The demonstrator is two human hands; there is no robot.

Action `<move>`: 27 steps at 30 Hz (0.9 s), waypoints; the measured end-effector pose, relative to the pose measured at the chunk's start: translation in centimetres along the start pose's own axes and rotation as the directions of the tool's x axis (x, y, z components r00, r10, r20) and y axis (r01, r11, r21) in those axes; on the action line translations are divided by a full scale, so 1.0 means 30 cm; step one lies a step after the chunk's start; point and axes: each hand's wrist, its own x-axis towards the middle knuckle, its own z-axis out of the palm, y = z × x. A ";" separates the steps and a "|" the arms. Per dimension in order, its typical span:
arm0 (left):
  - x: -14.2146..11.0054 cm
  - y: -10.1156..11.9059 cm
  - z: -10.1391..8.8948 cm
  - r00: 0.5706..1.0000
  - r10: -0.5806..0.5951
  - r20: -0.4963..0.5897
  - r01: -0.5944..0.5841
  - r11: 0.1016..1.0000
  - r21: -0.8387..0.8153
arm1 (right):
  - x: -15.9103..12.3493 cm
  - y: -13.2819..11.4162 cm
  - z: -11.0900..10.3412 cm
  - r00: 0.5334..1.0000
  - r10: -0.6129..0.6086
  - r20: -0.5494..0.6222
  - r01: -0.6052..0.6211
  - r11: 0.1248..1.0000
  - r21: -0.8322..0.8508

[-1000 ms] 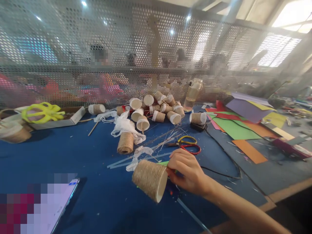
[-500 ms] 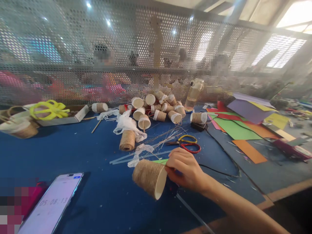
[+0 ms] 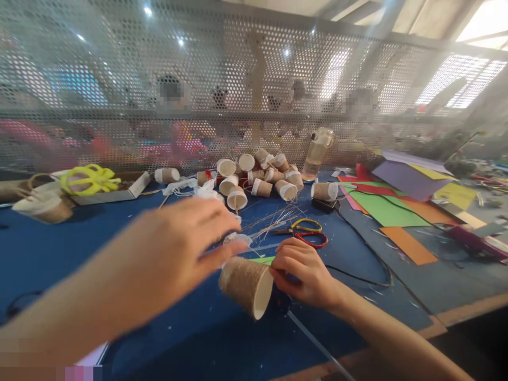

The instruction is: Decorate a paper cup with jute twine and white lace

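My right hand [image 3: 301, 272] is closed at the rim of a twine-wrapped paper cup [image 3: 242, 286], which lies tilted with its mouth toward that hand. Just below these fingers is a dark object [image 3: 281, 304], partly hidden, with a translucent stick [image 3: 313, 338] running from it toward the table edge. My left hand [image 3: 186, 241], blurred by motion, is stretched out above the cup with fingers extended and nothing visible in them. It is nearest to white lace [image 3: 238, 239] and covers most of the twine spool behind it. Scissors [image 3: 307, 233] with yellow and red handles lie beyond my right hand.
Several twine-wrapped cups [image 3: 262, 188] are heaped at the back by the perforated screen [image 3: 254, 69]. A bottle [image 3: 317, 153] stands beside them. Coloured paper sheets [image 3: 391, 206] and a black cable [image 3: 363, 246] lie to the right. A phone [image 3: 93, 355] is partly covered at lower left.
My left hand has come in from the lower left and reaches over the table, covering the twine spool and most of the phone. My right hand and the cup have barely moved.
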 end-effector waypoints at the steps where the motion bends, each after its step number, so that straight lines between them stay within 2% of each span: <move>1: -0.007 0.038 0.049 0.997 0.062 0.054 -0.061 0.998 -0.012 | 0.000 -0.001 -0.003 1.000 -0.005 0.000 0.005 1.000 0.006; 2: -0.018 0.072 0.096 0.995 0.055 0.079 -0.052 0.998 -0.033 | 0.001 -0.001 -0.005 1.000 -0.012 -0.001 0.012 1.000 0.009; 4: -0.046 0.122 0.172 0.998 0.037 0.053 -0.033 0.997 -0.076 | 0.001 -0.003 -0.007 1.000 -0.014 -0.009 0.014 1.000 0.006; 6: -0.070 0.145 0.215 0.992 -0.011 0.127 0.028 0.991 -0.129 | 0.001 -0.004 -0.007 1.000 -0.014 -0.015 0.013 1.000 -0.013; 10: -0.093 0.147 0.241 0.974 -0.087 0.210 0.127 0.974 -0.189 | -0.002 -0.007 -0.008 0.999 -0.035 -0.023 0.034 0.998 -0.052; 18: -0.119 0.151 0.309 0.951 -0.220 0.217 0.285 0.897 -0.338 | -0.007 0.000 -0.017 0.998 -0.050 -0.036 0.048 0.998 -0.049; 27: -0.140 0.145 0.345 0.939 -0.244 0.243 0.334 0.819 -0.468 | -0.018 0.007 -0.013 0.998 -0.055 -0.025 0.054 0.997 -0.053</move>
